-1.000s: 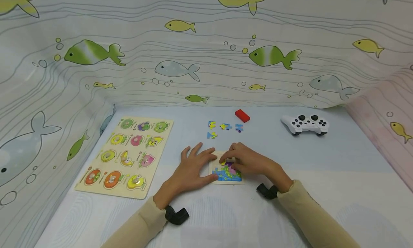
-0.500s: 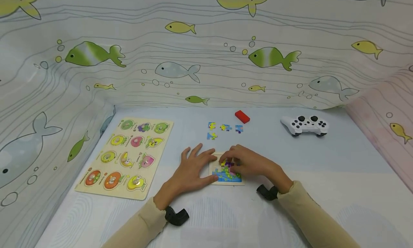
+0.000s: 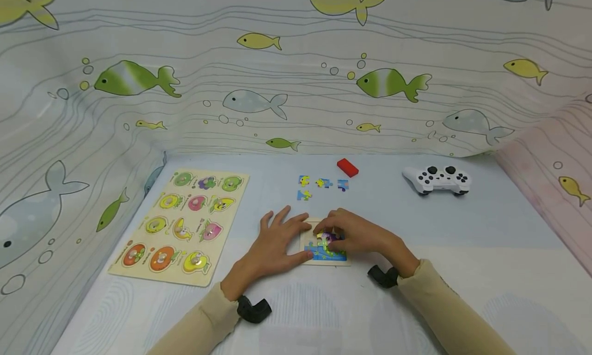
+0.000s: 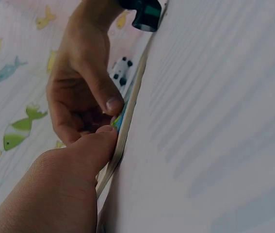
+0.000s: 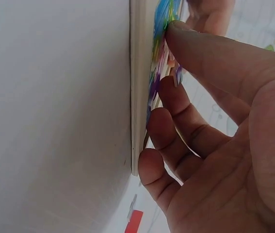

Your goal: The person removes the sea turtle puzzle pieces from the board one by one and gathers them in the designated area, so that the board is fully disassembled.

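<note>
A small wooden-framed jigsaw puzzle [image 3: 330,263] lies flat at the table's middle, its picture partly filled with blue, green and purple pieces. My left hand [image 3: 276,244] spreads its fingers at the puzzle's left side, thumb and forefinger touching the frame. Over the upper right part, my right hand [image 3: 358,233] curls its fingers. In the right wrist view its thumb [image 5: 200,46] presses on the picture, and a tilted purple puzzle piece [image 5: 178,76] shows between thumb and fingers. Most of that piece is hidden. Several loose puzzle pieces [image 3: 303,194] lie beyond the frame.
A wooden fruit puzzle board [image 3: 222,252] lies on the left. A red block [image 3: 347,167] sits behind the loose pieces, and a white game controller [image 3: 438,180] rests at the back right. A fish-patterned sheet [image 3: 305,62] rises behind the table.
My right thumb has shifted slightly down and left over the puzzle. The left hand stays where it was, and the loose pieces have not moved.
</note>
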The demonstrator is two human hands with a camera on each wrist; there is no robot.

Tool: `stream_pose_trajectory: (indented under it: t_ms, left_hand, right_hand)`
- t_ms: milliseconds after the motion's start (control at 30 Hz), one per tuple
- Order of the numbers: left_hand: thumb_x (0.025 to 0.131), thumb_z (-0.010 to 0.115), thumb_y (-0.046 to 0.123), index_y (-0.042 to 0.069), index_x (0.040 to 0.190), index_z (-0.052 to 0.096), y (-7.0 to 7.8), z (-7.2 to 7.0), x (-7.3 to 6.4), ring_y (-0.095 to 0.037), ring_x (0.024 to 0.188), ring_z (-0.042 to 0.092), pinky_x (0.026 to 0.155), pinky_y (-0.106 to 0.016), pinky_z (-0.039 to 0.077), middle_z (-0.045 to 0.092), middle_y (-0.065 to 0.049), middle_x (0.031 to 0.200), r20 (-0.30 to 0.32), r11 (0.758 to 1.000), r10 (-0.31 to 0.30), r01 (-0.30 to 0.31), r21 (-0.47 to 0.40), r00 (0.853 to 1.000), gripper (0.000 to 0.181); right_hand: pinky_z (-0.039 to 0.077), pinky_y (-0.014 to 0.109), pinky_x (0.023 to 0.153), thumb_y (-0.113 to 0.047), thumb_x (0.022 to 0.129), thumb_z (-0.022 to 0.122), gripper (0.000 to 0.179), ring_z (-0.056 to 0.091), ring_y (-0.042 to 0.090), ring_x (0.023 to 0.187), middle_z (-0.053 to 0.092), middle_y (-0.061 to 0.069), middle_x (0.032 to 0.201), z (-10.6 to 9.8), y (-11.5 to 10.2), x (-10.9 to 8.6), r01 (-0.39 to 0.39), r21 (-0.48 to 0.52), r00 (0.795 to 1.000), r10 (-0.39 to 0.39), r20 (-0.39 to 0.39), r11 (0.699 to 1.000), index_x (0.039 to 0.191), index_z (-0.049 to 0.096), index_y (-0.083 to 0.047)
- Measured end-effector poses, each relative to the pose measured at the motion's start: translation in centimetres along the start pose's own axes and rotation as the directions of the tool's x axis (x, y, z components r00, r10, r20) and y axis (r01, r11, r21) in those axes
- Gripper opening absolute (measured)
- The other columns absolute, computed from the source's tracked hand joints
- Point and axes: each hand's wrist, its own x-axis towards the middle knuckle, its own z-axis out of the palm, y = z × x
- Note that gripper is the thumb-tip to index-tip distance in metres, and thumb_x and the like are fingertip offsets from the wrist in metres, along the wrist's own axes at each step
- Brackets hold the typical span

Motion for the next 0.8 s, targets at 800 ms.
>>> stream_pose_trajectory:
  t_ms: [800]
  left_hand:
    - [0.091,0.061,0.063,0.029,0.143,0.056,0.16,-0.22,0.04,-0.035,0.157,0.022,0.119,-0.065,0.009,0.042,0.008,0.162,0.03,1.0,-0.022,0.022,0.0,0.999,0.062]
  right_hand:
    - [0.048,0.024,0.076,-0.018,0.088,0.079,0.034,0.055,0.013,0.085,0.065,-0.005,0.098,-0.33,0.0,0.04,-0.017,-0.025,1.0,0.017,-0.016,1.0,0.122,0.074,-0.017]
